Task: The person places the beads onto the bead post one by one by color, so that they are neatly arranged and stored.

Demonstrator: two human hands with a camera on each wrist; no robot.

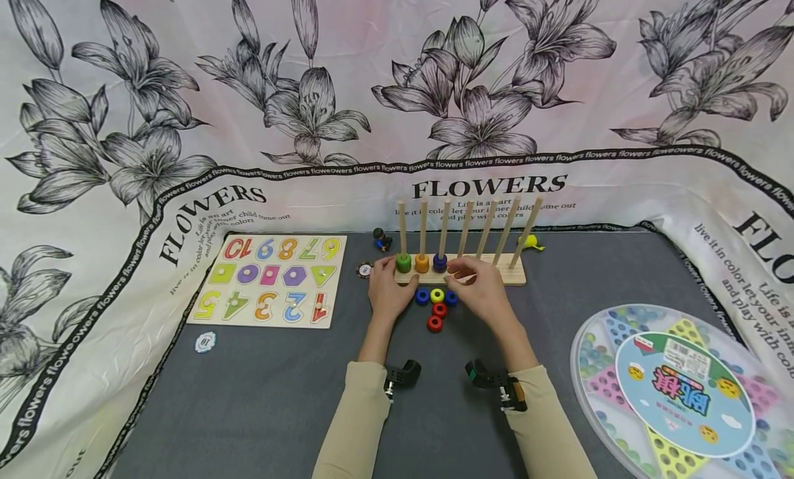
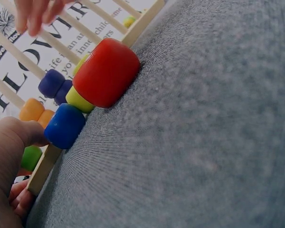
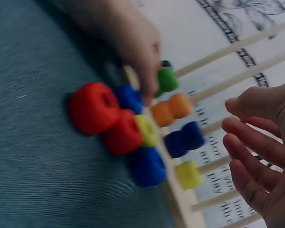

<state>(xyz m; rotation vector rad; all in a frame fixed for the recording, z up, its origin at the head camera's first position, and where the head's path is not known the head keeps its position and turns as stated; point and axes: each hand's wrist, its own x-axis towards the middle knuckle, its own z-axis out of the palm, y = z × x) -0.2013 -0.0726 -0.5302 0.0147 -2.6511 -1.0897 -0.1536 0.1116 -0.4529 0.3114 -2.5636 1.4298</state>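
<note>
A wooden peg board (image 1: pixel 513 275) with several upright pegs stands before me. My left hand (image 1: pixel 387 296) grips its left end, thumb in front and fingers round the end. From the left, the pegs carry green beads (image 1: pixel 404 264), orange beads (image 1: pixel 422 264), dark blue beads (image 1: pixel 440 264) and one yellow bead (image 3: pixel 189 175). Beside the fourth peg, my right hand (image 1: pixel 482 289) hovers with loosely bent fingers and nothing between them. Loose in front of the board lie two blue beads (image 1: pixel 422 297), a yellow bead (image 1: pixel 437 296) and two red beads (image 1: pixel 435 324).
A number and shape puzzle board (image 1: pixel 338 279) lies to the left, with a pale chip (image 1: pixel 205 342) below it. Behind the peg board are a dark chip (image 1: pixel 364 270), a small figure (image 1: pixel 382 240) and a yellow toy (image 1: pixel 531 242). A round game box (image 1: pixel 685 396) occupies the right.
</note>
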